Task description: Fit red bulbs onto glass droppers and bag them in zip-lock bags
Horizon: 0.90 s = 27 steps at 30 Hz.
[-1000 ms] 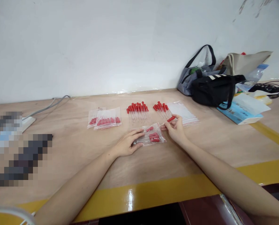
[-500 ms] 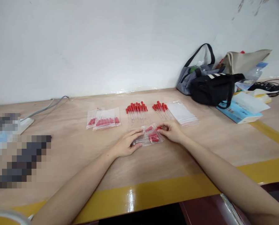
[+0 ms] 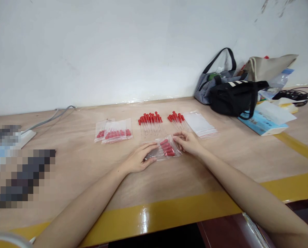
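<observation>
Between my hands a clear zip bag (image 3: 156,155) lies flat, with several droppers (image 3: 166,146) inside, their red rubber bulbs stacked toward its right end. My left hand (image 3: 140,158) holds the bag's left end, fingers over the top and thumb along the lower edge. At the opposite end, my right hand (image 3: 187,142) pinches the bag's edge by the opening. Just beyond are two groups of loose droppers, a larger pile (image 3: 150,119) and a smaller pile (image 3: 176,117), glass tubes toward me. Filled zip bags (image 3: 117,130) overlap at the left; a stack of unused zip bags (image 3: 200,124) lies right.
Farther right stand a striped bag (image 3: 202,88), a black bag (image 3: 231,100) and a blue tissue pack (image 3: 265,122). Black cables (image 3: 293,94) lie behind them. At left are blurred dark items (image 3: 27,179) and a grey cable (image 3: 50,119). Yellow tape (image 3: 169,210) runs along the table's front edge.
The dropper whose red bulb was at my right fingers now lies in the bag, lined up with the others. My right fingers have shifted onto the bag's edge; my left hand stays put.
</observation>
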### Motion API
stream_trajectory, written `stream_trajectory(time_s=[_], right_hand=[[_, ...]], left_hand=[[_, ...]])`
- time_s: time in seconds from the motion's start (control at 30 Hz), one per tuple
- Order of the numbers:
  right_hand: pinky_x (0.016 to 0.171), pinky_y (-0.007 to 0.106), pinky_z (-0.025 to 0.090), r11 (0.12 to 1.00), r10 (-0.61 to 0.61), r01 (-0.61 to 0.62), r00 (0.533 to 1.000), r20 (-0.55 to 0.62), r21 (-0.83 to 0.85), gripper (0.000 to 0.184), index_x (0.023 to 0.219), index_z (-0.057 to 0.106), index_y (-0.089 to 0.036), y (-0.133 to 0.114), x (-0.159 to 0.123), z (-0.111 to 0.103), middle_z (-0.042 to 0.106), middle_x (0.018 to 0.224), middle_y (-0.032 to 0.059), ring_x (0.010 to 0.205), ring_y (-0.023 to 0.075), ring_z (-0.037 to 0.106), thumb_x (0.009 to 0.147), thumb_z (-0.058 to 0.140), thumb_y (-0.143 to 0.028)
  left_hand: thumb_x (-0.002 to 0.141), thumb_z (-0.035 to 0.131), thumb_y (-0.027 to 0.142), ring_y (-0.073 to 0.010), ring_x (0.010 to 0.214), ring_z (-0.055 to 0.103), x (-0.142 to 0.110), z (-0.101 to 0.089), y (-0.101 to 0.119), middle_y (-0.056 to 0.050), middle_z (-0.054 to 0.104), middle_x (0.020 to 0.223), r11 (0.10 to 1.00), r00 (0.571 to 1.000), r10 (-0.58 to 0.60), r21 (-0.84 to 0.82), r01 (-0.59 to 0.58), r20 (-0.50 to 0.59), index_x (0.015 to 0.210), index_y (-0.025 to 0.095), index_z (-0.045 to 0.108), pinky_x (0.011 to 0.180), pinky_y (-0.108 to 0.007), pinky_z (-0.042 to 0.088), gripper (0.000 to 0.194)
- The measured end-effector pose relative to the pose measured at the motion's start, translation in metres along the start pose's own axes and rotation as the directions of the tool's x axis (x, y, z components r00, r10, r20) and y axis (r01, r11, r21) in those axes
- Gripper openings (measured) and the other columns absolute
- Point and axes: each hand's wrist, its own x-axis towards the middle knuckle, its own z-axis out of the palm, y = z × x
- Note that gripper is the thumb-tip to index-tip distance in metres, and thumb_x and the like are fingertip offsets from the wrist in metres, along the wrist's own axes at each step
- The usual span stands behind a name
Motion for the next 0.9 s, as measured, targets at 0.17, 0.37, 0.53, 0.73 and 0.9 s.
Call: stream_trajectory(time_s=[0.17, 0.37, 0.53, 0.73, 0.9], right_hand=[[0.056, 0.023, 0.044, 0.996, -0.056, 0.063, 0.992, 0.111, -0.061, 0.03, 0.077, 0.061, -0.013, -0.005, 0.005, 0.002, 0.063, 0.072, 0.0032, 0.061, 0.0109, 0.055, 0.063, 0.069, -0.039], [0.058, 0.025, 0.048, 0.951, 0.023, -0.12, 0.947, 0.32, 0.286, 0.025, 0.076, 0.06, -0.016, -0.016, -0.008, -0.001, 0.063, 0.067, 0.0, 0.058, 0.0114, 0.057, 0.067, 0.067, -0.037], [0.067, 0.03, 0.052, 0.76, 0.022, -0.195, 0.961, 0.274, 0.62, 0.015, 0.087, 0.061, -0.017, -0.02, -0.012, -0.006, 0.067, 0.08, 0.004, 0.069, 0.0145, 0.063, 0.074, 0.061, -0.024], [0.081, 0.035, 0.05, 0.669, -0.025, -0.177, 0.965, 0.26, 0.722, 0.021, 0.098, 0.06, -0.017, -0.023, -0.017, 0.009, 0.067, 0.094, 0.0058, 0.086, 0.017, 0.064, 0.077, 0.058, -0.021], [0.08, 0.034, 0.049, 0.826, -0.085, -0.21, 0.871, 0.484, 0.523, 0.028, 0.094, 0.059, -0.017, -0.028, -0.033, 0.028, 0.066, 0.096, 0.0055, 0.086, 0.0162, 0.063, 0.071, 0.066, -0.032]], left_hand=[[0.085, 0.047, 0.031, -0.0203, 0.122, 0.041, 0.0, -0.001, 0.0, -0.007, 0.044, 0.133, 1.0, 1.0, 0.013, -0.025, -0.013, 0.005, 0.129, 0.024, 0.04, 0.101, -0.039, 0.035, 0.045], [0.083, 0.051, 0.03, -0.0215, 0.125, 0.036, -0.001, -0.002, 0.001, -0.007, 0.035, 0.138, 0.992, 0.999, 0.011, -0.123, -0.015, -0.035, 0.128, 0.024, 0.04, 0.103, -0.039, 0.031, 0.047], [0.081, 0.053, 0.036, -0.0176, 0.094, 0.055, 0.002, 0.003, -0.003, -0.007, 0.053, 0.105, 0.94, 0.884, -0.314, -0.246, 0.237, -0.347, 0.12, 0.022, 0.043, 0.083, -0.034, 0.046, 0.043], [0.083, 0.047, 0.043, -0.0119, 0.061, 0.059, 0.012, 0.009, 0.006, 0.0, 0.058, 0.076, 0.484, 0.816, -0.576, -0.822, 0.299, -0.043, 0.13, 0.025, 0.026, 0.06, -0.029, 0.051, 0.054], [0.078, 0.057, 0.037, -0.0156, 0.083, 0.062, 0.019, 0.009, 0.018, -0.006, 0.064, 0.094, 0.228, 0.807, -0.591, -0.954, 0.193, 0.022, 0.107, 0.018, 0.053, 0.076, -0.032, 0.051, 0.035]])
